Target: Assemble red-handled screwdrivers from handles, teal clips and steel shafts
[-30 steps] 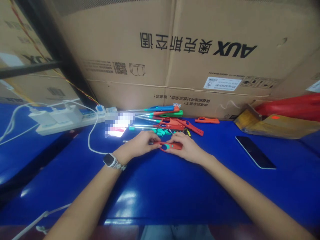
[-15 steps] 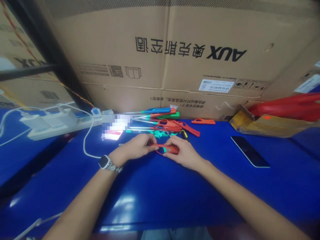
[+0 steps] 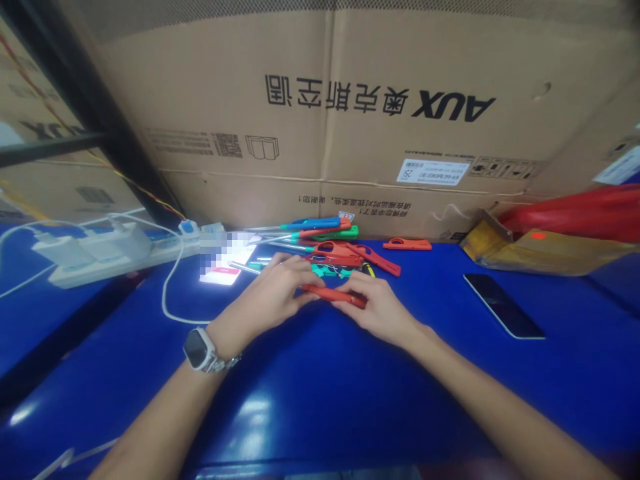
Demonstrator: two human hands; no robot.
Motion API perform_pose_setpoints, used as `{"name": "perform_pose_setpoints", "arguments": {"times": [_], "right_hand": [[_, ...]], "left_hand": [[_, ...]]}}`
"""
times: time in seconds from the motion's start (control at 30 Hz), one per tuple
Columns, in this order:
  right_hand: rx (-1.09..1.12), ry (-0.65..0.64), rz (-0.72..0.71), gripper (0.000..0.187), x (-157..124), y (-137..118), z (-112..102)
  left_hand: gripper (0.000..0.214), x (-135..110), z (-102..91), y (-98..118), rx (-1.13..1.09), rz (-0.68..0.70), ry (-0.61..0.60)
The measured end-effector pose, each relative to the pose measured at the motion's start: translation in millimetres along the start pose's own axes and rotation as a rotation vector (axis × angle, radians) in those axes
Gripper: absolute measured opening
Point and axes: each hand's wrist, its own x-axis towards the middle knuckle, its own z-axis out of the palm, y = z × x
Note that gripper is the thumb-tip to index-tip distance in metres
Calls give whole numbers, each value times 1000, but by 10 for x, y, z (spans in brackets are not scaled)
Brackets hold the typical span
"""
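Both hands grip one red long-nosed lighter (image 3: 334,296), its narrow side turned up, just above the blue table. My left hand (image 3: 285,290) is closed on its left end, and its metal tube sticks out beyond the fingers to the left. Around the right end, the fingers of my right hand (image 3: 377,307) are closed. Right behind the hands lies a heap of lighters: a blue lighter (image 3: 320,223), a green lighter (image 3: 343,233) and several red ones. Small teal parts (image 3: 333,270) and a yellow-and-black tool (image 3: 368,269) lie partly hidden behind my fingers.
A white power strip (image 3: 75,273) with plugs stands at the left, its white cable (image 3: 167,303) curving over the table. A lit phone (image 3: 223,275) lies beside the heap. At the right are a dark phone (image 3: 503,307), a red shell (image 3: 407,244) and an open carton (image 3: 540,252). A large cardboard box (image 3: 225,80) stands behind.
The lighter has been rolled, so its narrow edge shows instead of its open side with teal parts. My left hand has turned over with its back more upward. The view has shifted slightly.
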Motion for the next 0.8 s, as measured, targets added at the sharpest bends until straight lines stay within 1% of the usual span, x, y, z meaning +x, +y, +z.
{"name": "perform_pose_setpoints", "arguments": {"times": [0.13, 0.2, 0.23, 0.27, 0.3, 0.37, 0.4, 0.43, 0.47, 0.5, 0.53, 0.57, 0.6, 0.63, 0.67, 0.7, 0.8], "right_hand": [[51, 55, -11, 6, -20, -25, 13], [85, 87, 4, 8, -21, -31, 38], [110, 110, 27, 9, -17, -33, 53], [143, 139, 63, 12, -11, -35, 69], [190, 171, 112, 15, -3, -38, 85], [332, 225, 230, 24, 15, -53, 113], [420, 238, 289, 29, 24, -68, 126], [509, 239, 344, 34, 31, -89, 140], [594, 231, 391, 37, 36, -118, 155], [668, 218, 428, 38, 39, -151, 173], [732, 207, 456, 39, 41, -189, 196], [788, 195, 478, 39, 41, -228, 224], [841, 186, 493, 38, 40, -265, 255], [890, 183, 507, 37, 40, -299, 289], [930, 181, 516, 37, 40, -327, 322], [959, 182, 518, 37, 41, -348, 352], [979, 162, 495, 35, 48, -367, 394]], "left_hand": [[12, 6, -11, 8, 41, 32, 37], [18, 6, -19, 16, 61, 41, 102], [27, 6, -20, 26, 67, 40, 162], [37, 7, -15, 39, 64, 28, 243], [47, 11, 0, 54, 45, 3, 351], [59, 34, 66, 87, -58, -101, 632], [58, 54, 118, 104, -149, -176, 791], [54, 79, 178, 121, -270, -269, 923], [51, 108, 244, 140, -428, -359, 978], [48, 138, 309, 161, -615, -431, 961], [45, 168, 370, 186, -810, -480, 880], [43, 195, 423, 215, -1002, -497, 750], [45, 216, 466, 249, -1162, -510, 646], [48, 233, 498, 285, -1288, -526, 572], [50, 243, 518, 322, -1379, -542, 542], [51, 248, 527, 357, -1442, -552, 542], [48, 240, 495, 417, -1528, -546, 588]]}}
